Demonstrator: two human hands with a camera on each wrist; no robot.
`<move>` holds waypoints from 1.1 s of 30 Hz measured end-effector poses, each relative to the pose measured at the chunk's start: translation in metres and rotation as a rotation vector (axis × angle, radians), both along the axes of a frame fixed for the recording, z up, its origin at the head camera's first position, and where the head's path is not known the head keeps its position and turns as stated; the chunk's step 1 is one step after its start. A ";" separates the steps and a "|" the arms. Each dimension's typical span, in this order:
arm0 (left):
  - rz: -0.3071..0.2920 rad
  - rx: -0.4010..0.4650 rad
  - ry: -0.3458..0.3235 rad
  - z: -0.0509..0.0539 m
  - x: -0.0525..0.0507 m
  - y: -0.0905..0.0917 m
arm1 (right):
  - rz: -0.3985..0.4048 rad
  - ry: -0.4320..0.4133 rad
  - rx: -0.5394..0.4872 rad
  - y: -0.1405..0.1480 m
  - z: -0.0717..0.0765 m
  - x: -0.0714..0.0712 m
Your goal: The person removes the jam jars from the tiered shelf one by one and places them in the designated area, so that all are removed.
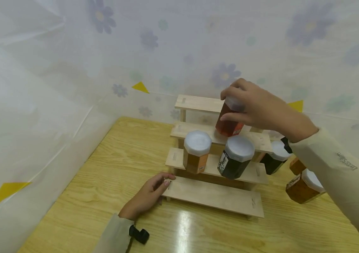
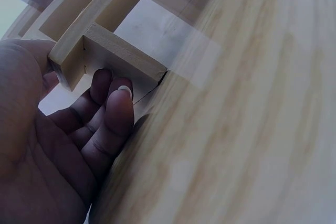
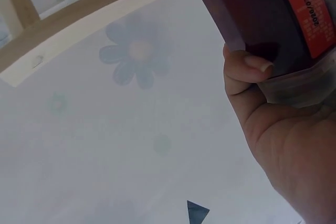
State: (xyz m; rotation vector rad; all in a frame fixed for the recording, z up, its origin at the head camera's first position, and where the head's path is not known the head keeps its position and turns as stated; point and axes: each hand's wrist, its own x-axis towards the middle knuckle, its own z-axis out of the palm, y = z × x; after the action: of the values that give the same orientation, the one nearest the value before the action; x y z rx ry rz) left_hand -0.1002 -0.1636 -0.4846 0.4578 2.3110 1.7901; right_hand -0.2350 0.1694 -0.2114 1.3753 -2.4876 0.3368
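Head view: grips red jar (image 1: pixel 227 127) in curled right hand (image 1: pixel 253 103), one o'clock of stand (image 1: pixel 211 195); curls left hand (image 1: pixel 147 194) round stand's eight-o'clock end.

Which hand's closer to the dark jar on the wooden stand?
Right. The right hand grips a red jar just behind and above the dark jar; the left hand holds the left end of the bottom step.

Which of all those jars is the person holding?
The red jar, gripped in the right hand. No other jar is in either of the person's hands.
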 end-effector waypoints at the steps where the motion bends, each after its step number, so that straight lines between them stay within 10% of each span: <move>1: -0.001 -0.001 -0.001 0.000 0.000 0.000 | -0.003 0.000 -0.008 0.003 0.000 0.001; 33: -0.006 0.005 0.015 -0.001 0.003 -0.003 | -0.147 0.052 -0.028 0.086 -0.013 0.030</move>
State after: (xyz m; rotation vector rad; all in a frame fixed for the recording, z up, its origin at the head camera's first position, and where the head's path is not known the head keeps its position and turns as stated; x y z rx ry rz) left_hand -0.0976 -0.1668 -0.4853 0.4793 2.3134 1.7958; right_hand -0.2055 0.2550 -0.2244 1.1668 -2.5139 0.2989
